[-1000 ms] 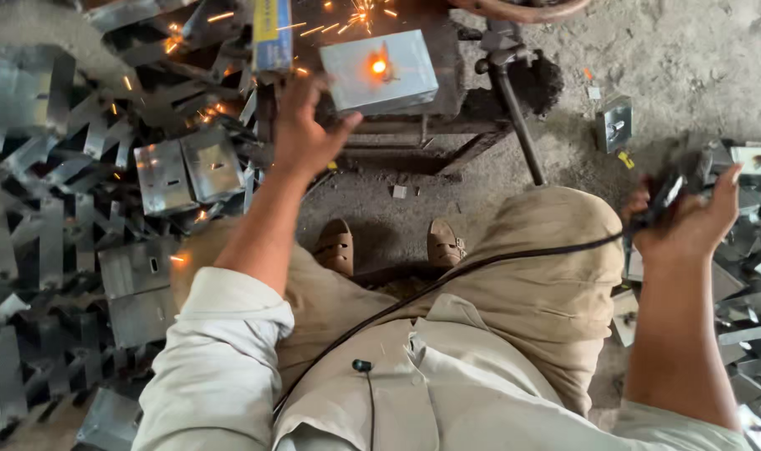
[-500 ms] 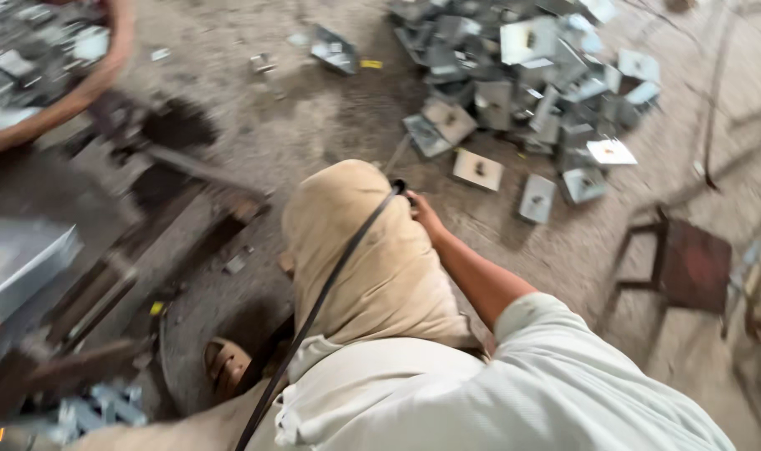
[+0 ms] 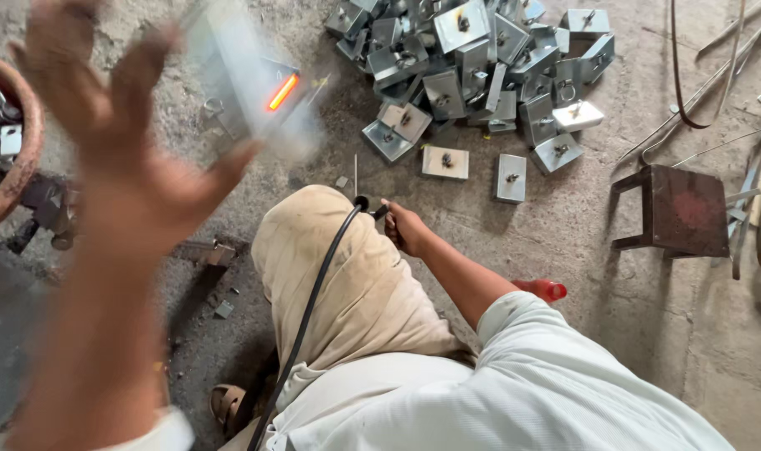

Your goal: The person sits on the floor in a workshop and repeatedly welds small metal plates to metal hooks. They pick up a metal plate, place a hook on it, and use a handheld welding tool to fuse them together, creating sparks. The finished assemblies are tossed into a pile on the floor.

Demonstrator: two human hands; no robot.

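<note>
Left hand: the left hand (image 3: pixel 105 125) is raised and blurred, fingers spread wide, palm open, holding nothing.
Flying piece: just right of its fingers a blurred metal box (image 3: pixel 247 83) is in the air, apart from the hand, with a glowing orange weld line on it.
Right hand: the right hand (image 3: pixel 405 227) rests by the knee, fingers curled around the welding holder (image 3: pixel 372 207) at the end of a black cable (image 3: pixel 309 309).
Beyond the right hand: a pile of metal boxes (image 3: pixel 464 58) lies on the concrete floor (image 3: pixel 581 276).
Farther right: a small rusty stool (image 3: pixel 681 209).
Left of the raised hand: a round basin (image 3: pixel 17 167) with metal parts.
</note>
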